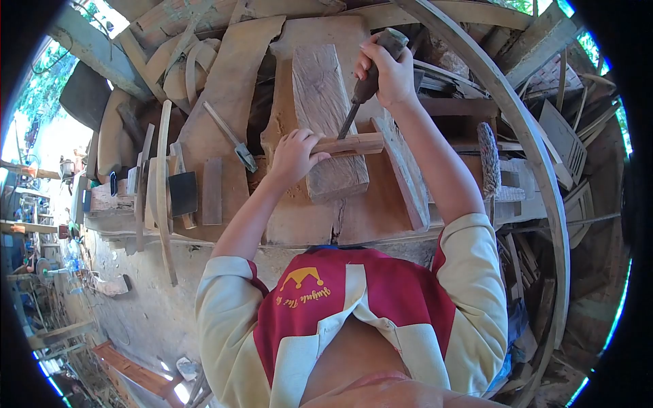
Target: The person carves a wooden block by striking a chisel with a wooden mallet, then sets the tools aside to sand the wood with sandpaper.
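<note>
My right hand (389, 71) is wrapped around the dark handle of a chisel (349, 121). Its blade slants down, and the tip meets a small wooden piece (357, 143). My left hand (294, 154) grips the left end of that piece and holds it crosswise on a thick wooden block (326, 102). The block lies lengthwise on the bench, its near end toward me. Left of the left hand rests a hammer-like tool (231, 139) with a thin pale handle.
Brown boards (235, 75) cover the workbench. At left are a dark square plate (183, 194), a flat wooden strip (212, 190) and long slats (163, 183). A board (403, 177) lies right of the block. A brush-like object (488, 160) and a long curved strip (544, 163) stand farther right.
</note>
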Available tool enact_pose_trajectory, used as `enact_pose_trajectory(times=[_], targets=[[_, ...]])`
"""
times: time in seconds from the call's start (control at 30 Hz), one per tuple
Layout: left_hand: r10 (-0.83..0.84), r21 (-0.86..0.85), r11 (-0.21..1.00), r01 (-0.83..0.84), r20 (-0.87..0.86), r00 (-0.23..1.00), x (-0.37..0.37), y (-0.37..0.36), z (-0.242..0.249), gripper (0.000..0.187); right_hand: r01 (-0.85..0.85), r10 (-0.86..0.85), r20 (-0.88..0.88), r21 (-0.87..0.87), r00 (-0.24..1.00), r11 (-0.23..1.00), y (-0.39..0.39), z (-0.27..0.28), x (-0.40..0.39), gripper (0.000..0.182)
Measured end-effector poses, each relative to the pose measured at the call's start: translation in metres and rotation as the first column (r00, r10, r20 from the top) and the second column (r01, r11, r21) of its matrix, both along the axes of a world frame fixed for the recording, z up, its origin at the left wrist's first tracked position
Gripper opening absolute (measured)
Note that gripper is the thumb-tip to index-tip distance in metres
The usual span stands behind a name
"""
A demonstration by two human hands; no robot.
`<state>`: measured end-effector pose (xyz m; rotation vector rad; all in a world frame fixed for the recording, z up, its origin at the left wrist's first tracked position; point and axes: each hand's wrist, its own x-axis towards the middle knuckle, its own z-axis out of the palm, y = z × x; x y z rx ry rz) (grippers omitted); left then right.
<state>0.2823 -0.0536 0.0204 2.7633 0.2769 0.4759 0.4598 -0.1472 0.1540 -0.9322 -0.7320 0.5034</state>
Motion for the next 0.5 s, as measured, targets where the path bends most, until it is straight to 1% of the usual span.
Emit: enact_pose_trajectory(times=[0.07,0.13,0.37,0.43,0.47,0.5], targets=[[0.002,0.002,1.000,-0.002,0.005,1.000,0.000,-0.001,0.000,0.042,0.001,-0.001,-0.001,-0.010,1.000,1.000,0.001,0.000,-0.002,0.010],[0.004,0.004,1.000,-0.004,0.012,1.000,0.000,0.000,0.001,0.042,-0.015,0.016,0.039,-0.021,0.999,1.000,0.002,0.000,-0.003,0.010],[0.001,-0.002,1.000,-0.001,0.007,1.000,0.000,0.000,0.001,0.042,-0.018,0.018,0.028,-0.030,0.999,0.999,0.008,-0.002,0.000,0.010],[0.002,0.001,1.000,-0.002,0.015,1.000,0.000,-0.001,0.002,0.042,-0.006,0.012,0.090,-0.058,0.996,0.998,0.010,-0.001,-0.004,0.009],[0.003,-0.003,1.000,-0.003,0.001,1.000,0.000,-0.001,0.003,0.043,-0.006,0.010,0.091,-0.051,0.996,0.999,0.011,-0.002,-0.007,0.014],[0.004,-0.007,1.000,-0.004,-0.014,1.000,0.000,-0.002,0.004,0.044,-0.003,0.007,0.090,-0.051,0.996,0.999,0.012,-0.002,-0.011,0.014]])
